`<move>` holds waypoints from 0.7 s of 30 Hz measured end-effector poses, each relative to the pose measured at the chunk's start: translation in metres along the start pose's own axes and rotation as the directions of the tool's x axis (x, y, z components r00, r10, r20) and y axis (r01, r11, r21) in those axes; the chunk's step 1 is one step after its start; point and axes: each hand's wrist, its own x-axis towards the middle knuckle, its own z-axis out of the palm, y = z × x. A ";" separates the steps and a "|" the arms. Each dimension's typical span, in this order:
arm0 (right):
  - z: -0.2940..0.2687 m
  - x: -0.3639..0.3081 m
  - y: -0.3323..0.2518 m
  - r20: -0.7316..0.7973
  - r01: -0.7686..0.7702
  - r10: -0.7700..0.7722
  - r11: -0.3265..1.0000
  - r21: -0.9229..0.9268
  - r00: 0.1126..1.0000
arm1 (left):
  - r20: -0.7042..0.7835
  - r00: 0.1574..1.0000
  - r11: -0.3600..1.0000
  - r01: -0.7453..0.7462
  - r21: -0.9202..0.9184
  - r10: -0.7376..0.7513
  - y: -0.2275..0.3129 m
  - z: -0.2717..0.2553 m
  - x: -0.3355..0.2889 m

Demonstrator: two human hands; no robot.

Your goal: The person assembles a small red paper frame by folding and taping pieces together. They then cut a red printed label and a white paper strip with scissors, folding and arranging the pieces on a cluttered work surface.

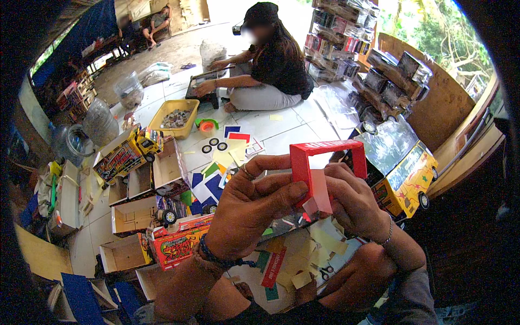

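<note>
while both hands are raised in front of me, my left hand (246,208) and my right hand (355,203) are closed on a red cardboard frame (319,173), which is held up in the air above the floor. the left thumb and fingers pinch its left side, and the right fingers hold its lower right side, near a pale pink flap. i judge this frame is very light and thin, so it can bend or crush easily; better to hold it at the folded corners and edges, not in the middle of a strip.

on the tiled floor (281,135), a yellow tray (174,118) holds many small pieces, too small for me to tell what kind. near it stands a yellow toy truck (129,150), and some open cardboard boxes (132,215) look mostly empty. another person (268,65) sits further away with a dark tray.
</note>
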 end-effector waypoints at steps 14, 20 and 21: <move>-0.001 0.000 0.000 0.001 -0.024 0.024 1.000 -0.017 1.000 | 0.068 0.998 0.998 0.007 -0.069 -0.002 -0.001 -0.001 -0.001; 0.001 0.000 0.002 0.006 -0.021 0.021 1.000 -0.015 1.000 | 0.062 0.998 0.997 0.012 -0.070 -0.008 -0.001 -0.002 0.000; 0.001 0.000 0.003 0.002 -0.013 0.013 1.000 -0.020 1.000 | 0.084 0.996 0.996 0.001 -0.092 0.007 -0.001 -0.002 0.000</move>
